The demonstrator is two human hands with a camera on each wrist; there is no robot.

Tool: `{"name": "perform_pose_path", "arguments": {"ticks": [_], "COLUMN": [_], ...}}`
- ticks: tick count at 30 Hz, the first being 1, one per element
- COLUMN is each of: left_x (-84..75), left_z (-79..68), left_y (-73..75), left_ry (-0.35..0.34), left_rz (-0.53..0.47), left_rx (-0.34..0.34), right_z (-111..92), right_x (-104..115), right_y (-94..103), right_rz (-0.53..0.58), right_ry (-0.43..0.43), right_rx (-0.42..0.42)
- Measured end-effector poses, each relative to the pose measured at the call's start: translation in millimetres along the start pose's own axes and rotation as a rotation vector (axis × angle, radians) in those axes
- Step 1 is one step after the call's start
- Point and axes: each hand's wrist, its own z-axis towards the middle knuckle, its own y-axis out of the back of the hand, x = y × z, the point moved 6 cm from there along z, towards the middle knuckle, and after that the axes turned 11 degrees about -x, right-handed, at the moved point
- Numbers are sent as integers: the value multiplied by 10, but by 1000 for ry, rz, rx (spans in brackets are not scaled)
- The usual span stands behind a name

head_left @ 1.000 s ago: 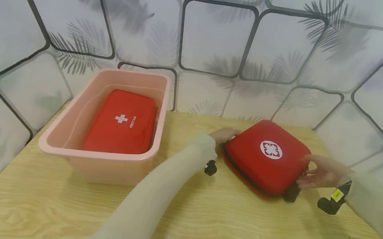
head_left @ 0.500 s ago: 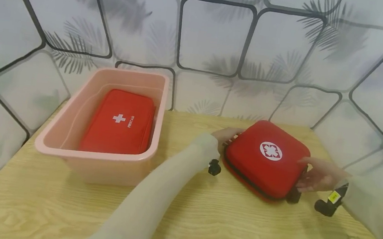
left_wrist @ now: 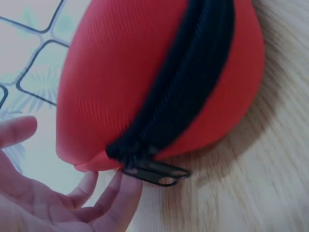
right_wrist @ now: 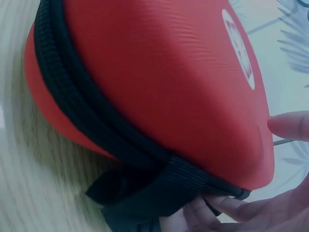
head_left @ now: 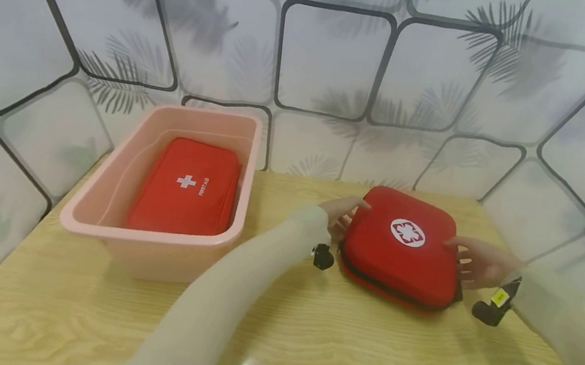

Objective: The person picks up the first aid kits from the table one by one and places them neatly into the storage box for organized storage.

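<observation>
A red zippered first-aid case (head_left: pixel 402 261) with a round white emblem lies flat on the table at the right. At its left side is my left hand (head_left: pixel 342 212); in the left wrist view the fingers (left_wrist: pixel 128 198) touch the corner beside the black zipper pulls (left_wrist: pixel 157 170), and the thumb stands apart from the case. My right hand (head_left: pixel 481 263) is at the opposite side. Its thumb (right_wrist: pixel 289 125) touches the upper shell, while the other fingers reach behind a black strap (right_wrist: pixel 154 195), their tips partly hidden.
Left of the case stands a pink plastic bin (head_left: pixel 170 259). Inside lies a flatter red first-aid pouch (head_left: pixel 182 200) with a white cross. The wooden table (head_left: pixel 359 359) meets a patterned wall covering (head_left: pixel 333 61) at the back and sides.
The case has turned counter-clockwise as seen from above, its far corner moving left and its near corner right. Both hands stay at its sides; the right hand has shifted slightly left.
</observation>
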Motion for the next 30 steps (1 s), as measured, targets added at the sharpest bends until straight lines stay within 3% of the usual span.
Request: {"name": "perform_pose_path", "arguments": {"ticks": [11,18,24,30], "left_x": [195,194,14,-348], "left_z": [-19,-79,-192,-354], "left_y": [66,84,150,207], "left_ry": [81,69,21,-51], "left_rz": [-41,-34,-75,-84], "left_rx": [6,-3,-59,-86], "right_z": [88,220,290,89], "right_x": [5,-32,30,352], "right_y": [-93,-46,57,184], "right_rz": [-63,-32,16,-48], "right_ry": [94,100,155,235], "right_rx": [-28,-32,57,19]}}
